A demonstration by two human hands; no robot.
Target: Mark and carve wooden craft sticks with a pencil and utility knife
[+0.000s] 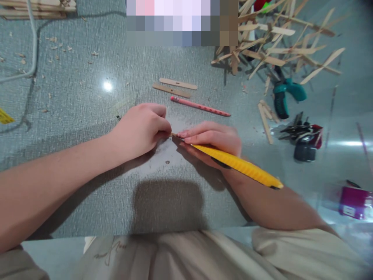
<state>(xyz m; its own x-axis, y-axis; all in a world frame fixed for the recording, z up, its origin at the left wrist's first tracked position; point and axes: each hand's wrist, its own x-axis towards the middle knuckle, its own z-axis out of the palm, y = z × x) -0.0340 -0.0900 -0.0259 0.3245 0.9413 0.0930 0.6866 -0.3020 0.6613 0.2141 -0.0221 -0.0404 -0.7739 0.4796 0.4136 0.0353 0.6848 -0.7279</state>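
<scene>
Grey textured desk point(87, 77) strewn with wood chips, right hand point(214, 140) clasping yellow knife point(239, 165), left hand point(141, 128) pinched at its tip, pink pencil point(201, 107) and two sticks point(175, 87) beyond, stick heap point(279, 42) far right

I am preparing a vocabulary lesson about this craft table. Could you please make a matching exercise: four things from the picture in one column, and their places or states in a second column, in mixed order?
Things:
1. long yellow ribbed utility knife
2. pink pencil with dark marks
3. teal-handled pliers
4. two flat wooden craft sticks

Places or states:
A. lying side by side, beyond the pencil
B. held in the right hand
C. lying just beyond both hands
D. beside the heap of wooden sticks, at the right

Pairs: 1-B, 2-C, 3-D, 4-A
</scene>
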